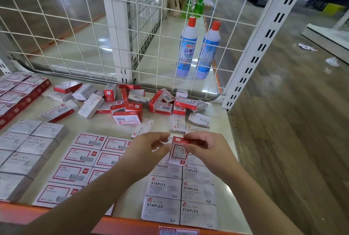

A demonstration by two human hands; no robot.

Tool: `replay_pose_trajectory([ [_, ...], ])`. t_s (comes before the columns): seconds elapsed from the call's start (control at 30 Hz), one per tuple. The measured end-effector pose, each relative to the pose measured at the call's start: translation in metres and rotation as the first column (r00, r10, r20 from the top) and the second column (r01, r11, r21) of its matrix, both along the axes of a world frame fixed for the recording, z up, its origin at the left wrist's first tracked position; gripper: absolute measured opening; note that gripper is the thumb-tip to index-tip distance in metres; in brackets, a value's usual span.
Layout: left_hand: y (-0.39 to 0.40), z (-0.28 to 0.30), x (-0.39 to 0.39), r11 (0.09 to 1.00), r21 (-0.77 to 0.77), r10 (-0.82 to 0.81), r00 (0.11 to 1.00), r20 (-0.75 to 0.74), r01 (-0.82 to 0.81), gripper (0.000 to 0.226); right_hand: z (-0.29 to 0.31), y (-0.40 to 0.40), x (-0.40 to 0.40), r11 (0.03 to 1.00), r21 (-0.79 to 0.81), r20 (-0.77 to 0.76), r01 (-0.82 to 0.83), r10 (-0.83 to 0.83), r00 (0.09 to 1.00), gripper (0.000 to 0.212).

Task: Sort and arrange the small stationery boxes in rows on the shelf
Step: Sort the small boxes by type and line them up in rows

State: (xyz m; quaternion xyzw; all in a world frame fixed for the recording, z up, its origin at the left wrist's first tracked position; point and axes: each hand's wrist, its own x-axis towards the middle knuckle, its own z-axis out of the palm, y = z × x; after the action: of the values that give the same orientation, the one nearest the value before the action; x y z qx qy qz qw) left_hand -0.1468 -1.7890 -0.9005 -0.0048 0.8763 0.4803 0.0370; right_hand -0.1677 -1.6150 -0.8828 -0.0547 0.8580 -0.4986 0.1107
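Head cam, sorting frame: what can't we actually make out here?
- Red-and-white box in both hands: label blurred; the right hand covers its top right corner.
- Left hand: grip unclear, fingertips at the box's edge.
- STAPLES rows: top boxes hidden behind the hands.
- Far-left stacks: cut off by the frame edge.

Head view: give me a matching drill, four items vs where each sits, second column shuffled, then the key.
Items:
1. red-bordered box
2. white STAPLES rows
3. unsorted box pile
4. blue bottles

Places:
A. behind the wire mesh
B. loose at the back of the shelf
C. held between the left hand and right hand
D. flat along the front right of the shelf

Pairs: 1-C, 2-D, 3-B, 4-A
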Motion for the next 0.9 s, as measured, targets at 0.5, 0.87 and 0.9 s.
replay_pose_trajectory([
  [0.5,0.008,0.014,-0.007,0.955,0.170,0.232,0.969,0.083,-0.243,0.010,-0.008,-0.002,0.004,0.999,-0.044,0.015,-0.029,0.029,0.999,0.033],
  [0.87,0.024,0.006,-0.001,0.726,0.473,0.372,0.863,0.341,-0.500,0.014,-0.014,-0.003,0.007,0.996,-0.091,-0.014,0.018,-0.019,1.000,0.040],
  [0.9,0.024,0.004,0.000,0.734,0.471,0.359,0.868,0.342,-0.489,0.013,-0.013,-0.002,0.007,0.996,-0.094,-0.024,0.011,-0.013,1.000,0.040],
])
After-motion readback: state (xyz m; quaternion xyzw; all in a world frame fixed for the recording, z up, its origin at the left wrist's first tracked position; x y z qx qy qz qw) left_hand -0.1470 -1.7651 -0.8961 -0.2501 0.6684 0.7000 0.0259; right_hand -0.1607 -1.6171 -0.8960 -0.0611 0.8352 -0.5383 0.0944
